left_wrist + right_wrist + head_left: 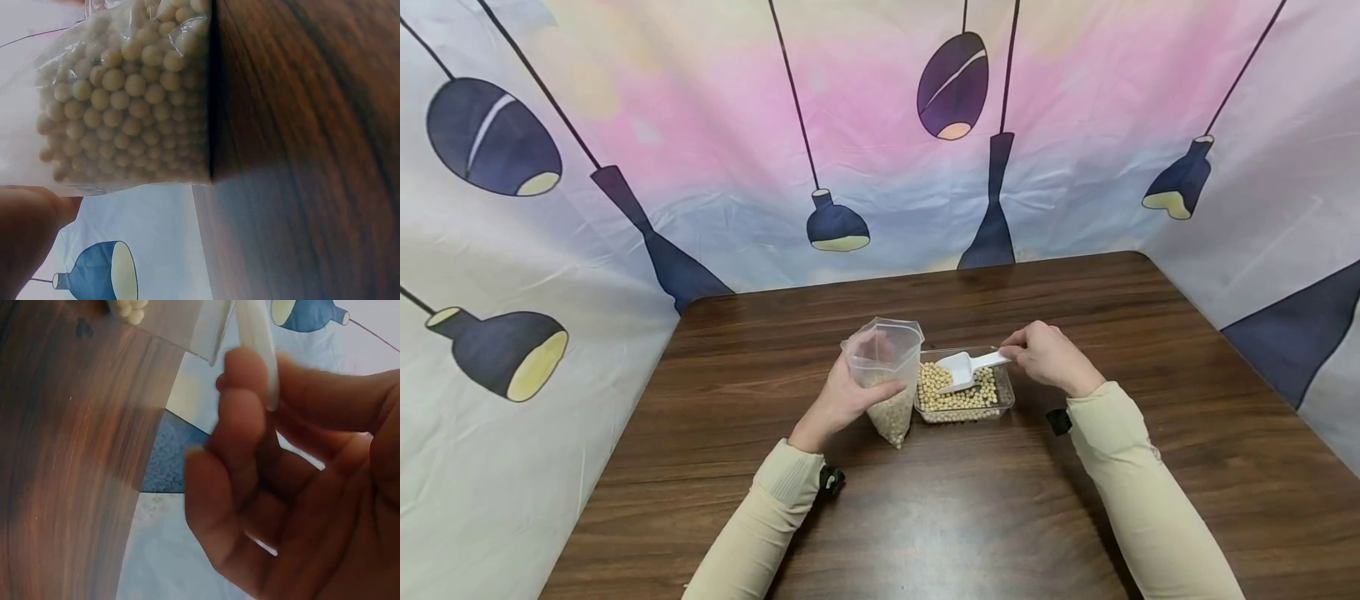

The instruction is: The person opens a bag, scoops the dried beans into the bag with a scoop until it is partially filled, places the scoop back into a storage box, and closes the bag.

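My left hand [838, 400] grips a clear plastic bag [895, 417] near its upper part, the thumb across the near side. The bag stands upright with its mouth wide at the top and round, pale-yellow soybeans [119, 106] in its lower part. Just right of it sits a clear rectangular container [966, 415], also holding soybeans [934, 385]. With thumb and fingers, my right hand [1048, 358] pinches the handle end of a white scoop [958, 370]. The scoop's bowl lies over the beans in the container; whether it holds any is unclear.
Everything stands on a dark wood-grain table [940, 517]. Behind it and at both sides hangs a cloth backdrop [880, 125] printed with lamps. The table's far edge runs a short way behind the container.
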Motion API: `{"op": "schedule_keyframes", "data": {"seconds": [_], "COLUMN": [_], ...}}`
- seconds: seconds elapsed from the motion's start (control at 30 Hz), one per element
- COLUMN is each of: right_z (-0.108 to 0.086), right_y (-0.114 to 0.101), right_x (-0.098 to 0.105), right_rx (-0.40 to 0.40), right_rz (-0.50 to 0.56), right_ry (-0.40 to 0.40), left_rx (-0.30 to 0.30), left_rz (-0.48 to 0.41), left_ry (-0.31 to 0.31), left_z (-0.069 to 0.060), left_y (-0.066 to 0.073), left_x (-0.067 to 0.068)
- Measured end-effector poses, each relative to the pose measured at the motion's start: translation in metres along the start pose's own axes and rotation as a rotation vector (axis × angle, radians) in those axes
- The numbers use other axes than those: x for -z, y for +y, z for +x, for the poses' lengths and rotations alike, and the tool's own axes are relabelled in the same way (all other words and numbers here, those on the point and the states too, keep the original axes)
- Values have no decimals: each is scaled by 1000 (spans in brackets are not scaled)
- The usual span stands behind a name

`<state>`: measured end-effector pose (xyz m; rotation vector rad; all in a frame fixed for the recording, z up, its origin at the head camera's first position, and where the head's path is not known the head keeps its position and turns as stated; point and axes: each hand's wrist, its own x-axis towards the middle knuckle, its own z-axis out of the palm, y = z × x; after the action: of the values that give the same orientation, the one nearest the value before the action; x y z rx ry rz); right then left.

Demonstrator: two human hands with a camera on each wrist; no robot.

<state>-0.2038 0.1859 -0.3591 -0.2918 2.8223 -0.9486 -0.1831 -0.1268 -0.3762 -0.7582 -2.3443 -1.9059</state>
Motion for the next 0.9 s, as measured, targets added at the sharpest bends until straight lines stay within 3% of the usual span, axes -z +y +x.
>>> {"op": "schedule_keyframes", "data": {"seconds": [0.07, 0.2, 0.43, 0.57, 0.8, 0.9], "right_z": [1, 3, 9, 11, 10, 10], "right_y": [0, 2, 20, 29, 37, 39], "right_x": [0, 0, 1, 1, 5, 8], "right_rx": [5, -12, -6, -15, -28, -45], "right_rz": [22, 99, 229, 301, 341, 346], "right_ry": [-41, -112, -168, -185, -169, -144], "left_rx": [-7, 5, 36, 25, 20, 0], "left_rz": [1, -2, 1, -20, -27, -29], "left_ry": [0, 6, 9, 2, 6, 10], "left_z": [-1, -2, -3, -2, 3, 4], "left_y": [7, 8, 11, 11, -17, -21], "left_x": [0, 0, -1, -1, 0, 1]}}
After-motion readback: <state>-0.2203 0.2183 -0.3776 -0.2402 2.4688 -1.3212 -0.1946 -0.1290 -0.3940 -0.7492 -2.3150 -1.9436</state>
